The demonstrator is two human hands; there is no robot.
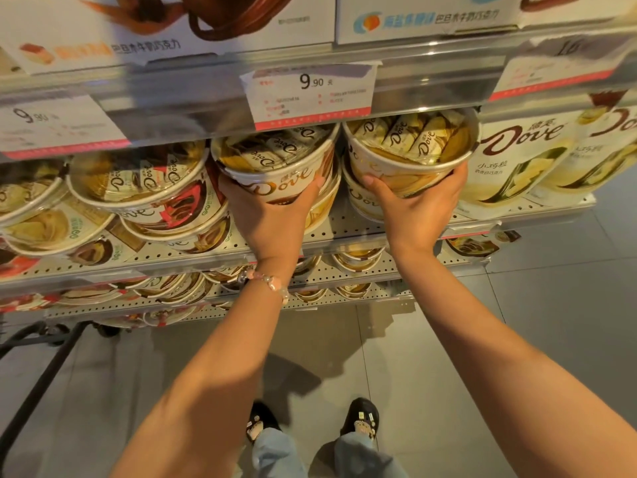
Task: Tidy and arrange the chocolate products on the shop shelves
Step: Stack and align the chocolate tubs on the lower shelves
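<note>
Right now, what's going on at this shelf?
A person is tidying round white Dove chocolate tubs with clear lids on a shop shelf. The left hand grips one white Dove tub, and the right hand grips a neighbouring cream-coloured Dove tub; each sits on top of another tub. More tubs lie tilted and stacked to the left, and white Dove pouches stand to the right.

Grey tiled floor (568,305) lies below the perforated metal shelving (344,225); left of the shelving's foot stands a black trolley frame (44,374), light dim and warm
</note>
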